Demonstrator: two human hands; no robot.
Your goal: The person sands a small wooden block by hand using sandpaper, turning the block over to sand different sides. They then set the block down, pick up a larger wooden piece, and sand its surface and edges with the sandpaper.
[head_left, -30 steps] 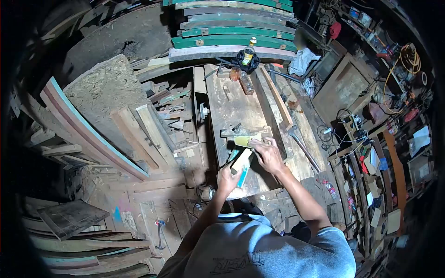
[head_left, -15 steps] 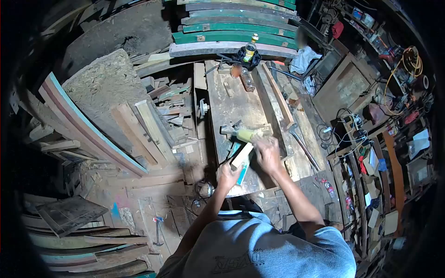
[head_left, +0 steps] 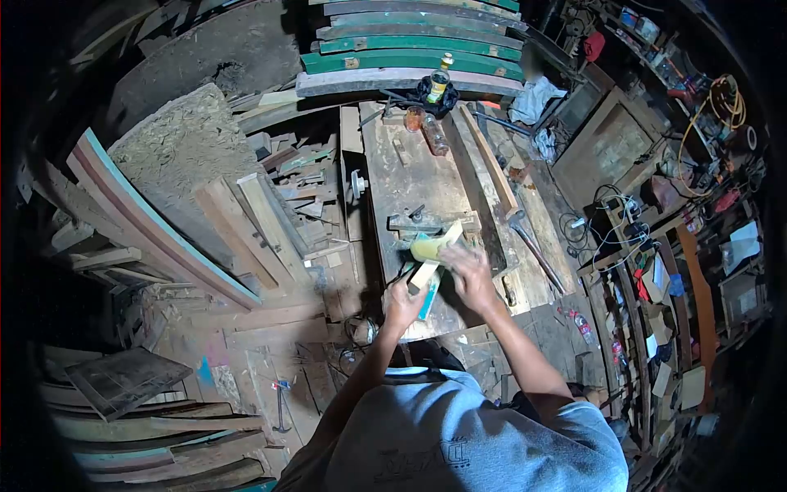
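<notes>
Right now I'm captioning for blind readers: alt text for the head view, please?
A person's left hand holds a pale rectangular wooden piece; the blurred right hand holds a curved yellow-green sheet against it, above a worn wooden workbench.

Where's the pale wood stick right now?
In the head view, the pale wood stick slants over the workbench just right of centre, its near end at the left hand, its far end by the right hand.

My left grip (head_left: pixel 403 305) holds a pale stick (head_left: pixel 424 276) above the near part of the table (head_left: pixel 422 184) — my right grip (head_left: pixel 470 277), blurred, has a yellow sheet (head_left: pixel 425 248) against it.
</notes>
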